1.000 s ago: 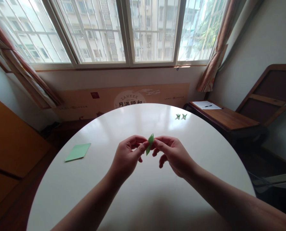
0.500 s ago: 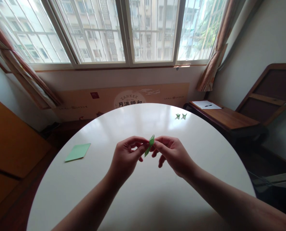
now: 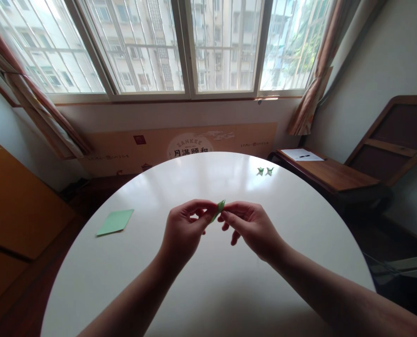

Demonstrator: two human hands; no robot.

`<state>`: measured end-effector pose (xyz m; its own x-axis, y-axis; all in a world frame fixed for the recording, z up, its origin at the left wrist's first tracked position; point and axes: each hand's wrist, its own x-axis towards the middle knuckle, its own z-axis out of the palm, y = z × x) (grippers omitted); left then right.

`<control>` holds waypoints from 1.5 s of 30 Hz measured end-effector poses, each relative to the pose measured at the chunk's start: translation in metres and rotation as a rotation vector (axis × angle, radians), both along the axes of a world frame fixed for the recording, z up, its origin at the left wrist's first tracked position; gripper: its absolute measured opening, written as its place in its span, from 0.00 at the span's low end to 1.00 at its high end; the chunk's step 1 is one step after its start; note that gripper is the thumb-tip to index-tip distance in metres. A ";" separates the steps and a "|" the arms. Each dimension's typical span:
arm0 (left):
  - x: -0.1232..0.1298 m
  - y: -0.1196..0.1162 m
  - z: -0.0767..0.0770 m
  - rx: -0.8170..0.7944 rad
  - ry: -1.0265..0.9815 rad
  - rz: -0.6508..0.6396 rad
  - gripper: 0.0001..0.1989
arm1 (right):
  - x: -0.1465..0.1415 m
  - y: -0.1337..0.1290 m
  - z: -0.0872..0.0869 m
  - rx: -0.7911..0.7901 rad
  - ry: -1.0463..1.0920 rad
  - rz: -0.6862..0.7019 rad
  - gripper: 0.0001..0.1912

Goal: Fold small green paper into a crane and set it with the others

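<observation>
A small folded green paper (image 3: 221, 205) is held above the middle of the white round table (image 3: 208, 290). My left hand (image 3: 187, 227) pinches it from the left between thumb and index finger. From the right, my right hand (image 3: 249, 227) pinches the same paper, its lower fingers loosely curled. The fingertips hide part of the folds. Flat on the table's left side lies a square green paper stack (image 3: 115, 222). Two small folded green paper figures (image 3: 260, 172) (image 3: 270, 171) stand side by side near the far right edge.
Beyond the table on the right is a wooden side table (image 3: 349, 174) with a white sheet (image 3: 300, 155) and a pen on it. A printed cardboard panel (image 3: 152, 140) stands behind the table, under the window.
The folded paper is tilted a little differently between my fingers, and less of its lower tip shows. The whole view has shifted slightly.
</observation>
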<state>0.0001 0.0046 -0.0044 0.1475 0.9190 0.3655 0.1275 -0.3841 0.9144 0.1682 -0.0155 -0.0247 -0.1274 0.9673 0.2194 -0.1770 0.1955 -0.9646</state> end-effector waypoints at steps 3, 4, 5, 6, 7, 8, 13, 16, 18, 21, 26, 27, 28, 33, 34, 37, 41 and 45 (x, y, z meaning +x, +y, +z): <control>0.000 0.000 0.001 0.014 0.023 -0.009 0.05 | 0.000 0.002 -0.002 0.007 0.004 -0.010 0.14; 0.000 -0.001 0.001 0.026 0.033 -0.014 0.05 | 0.001 0.002 -0.003 0.009 0.008 -0.010 0.14; 0.000 -0.001 0.002 0.038 0.042 -0.018 0.06 | 0.001 0.003 -0.004 0.011 0.010 -0.011 0.13; 0.001 -0.001 0.002 0.045 0.050 -0.022 0.06 | 0.002 0.003 -0.005 0.013 0.012 -0.014 0.13; 0.001 -0.002 0.002 0.043 0.057 -0.029 0.07 | 0.003 0.004 -0.005 0.016 0.013 -0.020 0.12; 0.001 -0.002 0.002 0.029 0.063 -0.040 0.08 | 0.003 0.004 -0.006 0.018 0.012 -0.026 0.12; 0.002 -0.002 0.001 -0.145 0.005 -0.154 0.12 | 0.005 0.006 -0.005 0.030 -0.015 -0.068 0.10; 0.002 0.000 0.000 -0.244 -0.099 -0.216 0.12 | 0.005 0.006 -0.003 0.030 -0.045 -0.090 0.10; 0.002 0.002 0.000 -0.305 -0.149 -0.236 0.12 | 0.006 0.006 -0.001 0.040 -0.057 -0.098 0.11; 0.002 0.003 -0.001 -0.373 -0.179 -0.232 0.13 | 0.005 0.004 0.000 0.071 -0.060 -0.115 0.11; 0.001 0.004 -0.001 -0.421 -0.189 -0.196 0.15 | 0.003 0.002 0.001 0.125 -0.061 -0.117 0.08; 0.000 0.004 -0.001 -0.433 -0.200 -0.193 0.15 | 0.003 0.002 0.001 0.139 -0.055 -0.106 0.07; 0.000 0.004 -0.001 -0.447 -0.211 -0.192 0.15 | 0.003 0.002 0.001 0.158 -0.054 -0.095 0.06; -0.001 0.004 0.001 -0.549 -0.271 -0.171 0.15 | 0.008 0.003 0.001 0.403 -0.267 -0.125 0.10; -0.001 0.004 0.001 -0.568 -0.281 -0.166 0.15 | 0.009 0.003 0.001 0.463 -0.315 -0.131 0.12; 0.000 0.003 0.002 -0.608 -0.287 -0.162 0.15 | 0.012 0.004 0.002 0.577 -0.381 -0.124 0.12; 0.002 0.001 0.004 -0.611 -0.270 -0.147 0.15 | 0.013 0.005 0.002 0.601 -0.392 -0.140 0.09; 0.001 0.001 0.002 -0.527 -0.247 -0.138 0.17 | 0.012 0.005 0.002 0.565 -0.382 -0.168 0.05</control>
<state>0.0015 0.0053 -0.0021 0.2472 0.9642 -0.0962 -0.1318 0.1318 0.9825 0.1799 -0.0101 -0.0231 -0.1541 0.7319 0.6638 0.2309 0.6799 -0.6960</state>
